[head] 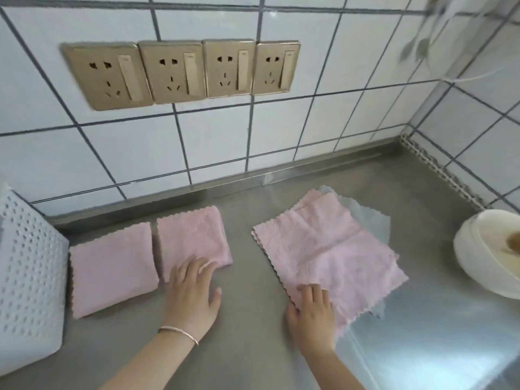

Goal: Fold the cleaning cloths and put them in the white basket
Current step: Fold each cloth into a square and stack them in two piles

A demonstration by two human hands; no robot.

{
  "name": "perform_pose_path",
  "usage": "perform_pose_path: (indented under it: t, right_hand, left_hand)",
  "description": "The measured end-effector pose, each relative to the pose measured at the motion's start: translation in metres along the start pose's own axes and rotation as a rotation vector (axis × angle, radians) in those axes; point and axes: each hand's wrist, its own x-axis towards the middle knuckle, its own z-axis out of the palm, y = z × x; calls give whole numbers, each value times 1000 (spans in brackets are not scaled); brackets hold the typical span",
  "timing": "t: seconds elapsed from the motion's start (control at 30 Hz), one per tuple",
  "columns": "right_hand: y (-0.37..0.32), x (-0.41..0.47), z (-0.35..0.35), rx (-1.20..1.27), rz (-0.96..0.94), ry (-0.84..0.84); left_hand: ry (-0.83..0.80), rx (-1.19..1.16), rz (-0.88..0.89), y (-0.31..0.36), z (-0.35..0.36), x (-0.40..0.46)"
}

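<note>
Two folded pink cloths lie side by side on the steel counter: one (pixel 112 268) next to the white perforated basket (pixel 28 277) at the far left, the other (pixel 194 237) to its right. My left hand (pixel 191 294) rests flat with its fingertips on the near edge of that second folded cloth. To the right lies an unfolded pink cloth (pixel 329 251) spread over a pale blue-grey cloth (pixel 374 220) that peeks out behind and below it. My right hand (pixel 312 313) has its fingers on the pink cloth's near corner; whether it pinches the cloth I cannot tell.
A white bowl (pixel 478 263) with something brown in it sits at the right edge. The tiled wall with several gold sockets (pixel 180 71) stands behind the counter. Bare steel counter (pixel 253 347) lies between and in front of my hands.
</note>
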Motion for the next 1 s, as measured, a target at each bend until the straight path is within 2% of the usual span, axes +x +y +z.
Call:
perform_pose_path:
  t: [0.17,0.3,0.37,0.47,0.5,0.53,0.6,0.67,0.73,0.83,0.9,1.0]
  right_hand:
    - [31,-2,-8,-149,-14,-151]
    - [35,14,-17,-47,22,-251]
    - [40,22,-22,75,39,-191]
    - [56,25,-33,241,130,23]
    - [61,27,-37,249,145,1]
    - [65,30,-42,276,107,-21]
    - [79,36,-45,285,-50,40]
    - [90,43,-54,275,-80,-17]
    - [99,50,-65,221,-36,-34]
    - [112,55,-79,91,-39,55]
    - [117,59,-94,53,-18,127]
    - [116,67,-124,318,154,174]
  left_hand:
    - [-70,-17,188,76,37,-4]
    - [-164,-5,303,111,49,7]
    - [-173,-14,391,124,54,15]
    - [-196,-53,481,152,55,36]
    - [-196,-47,472,161,52,45]
    - [-184,-38,459,170,50,54]
    - [-182,18,447,185,44,74]
    - [-211,95,447,193,42,92]
    - [-235,146,466,195,42,109]
    - [-186,186,556,195,43,127]
    - [-141,127,629,196,39,132]
    - [-85,98,692,197,17,133]
